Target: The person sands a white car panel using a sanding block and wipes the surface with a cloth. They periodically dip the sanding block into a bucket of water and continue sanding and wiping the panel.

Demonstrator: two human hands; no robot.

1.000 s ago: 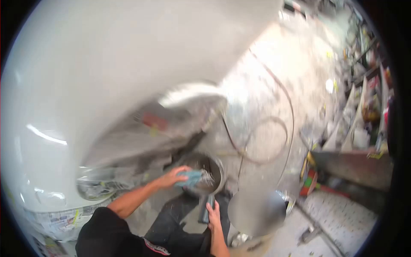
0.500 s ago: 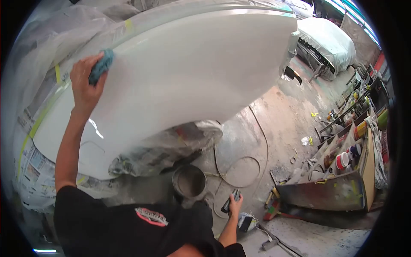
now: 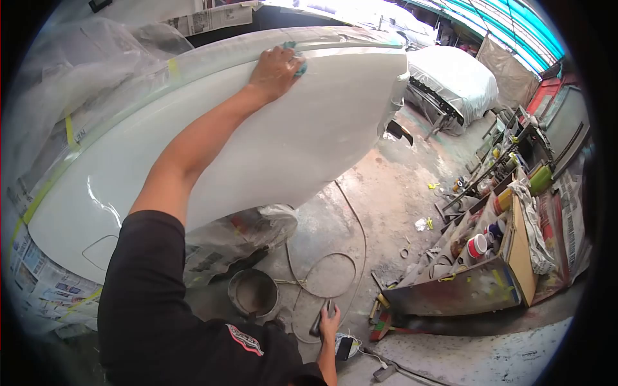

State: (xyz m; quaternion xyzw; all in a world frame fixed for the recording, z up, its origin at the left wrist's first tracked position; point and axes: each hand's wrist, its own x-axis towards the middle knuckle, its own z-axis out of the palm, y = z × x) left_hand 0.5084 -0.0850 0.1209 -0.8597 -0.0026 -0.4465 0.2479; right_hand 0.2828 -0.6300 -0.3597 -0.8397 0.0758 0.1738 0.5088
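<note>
Blue cloth (image 3: 300,67) bunched in the left hand (image 3: 275,72), fingers curled over it, against the upper part of the white car fender (image 3: 315,109) | right hand (image 3: 330,316) closed round a dark block (image 3: 317,323), held low | bucket (image 3: 237,286) stands near it, beside the plastic-wrapped wheel (image 3: 241,238) | hose (image 3: 365,239) loops across the floor | sheeted car (image 3: 460,74) stands beyond.

Yep, two bare hands (image 3: 275,73) (image 3: 330,319), one crumpled blue cloth (image 3: 300,67) at 12 o'clock. Just one round dark bucket (image 3: 275,297), around 7.
</note>
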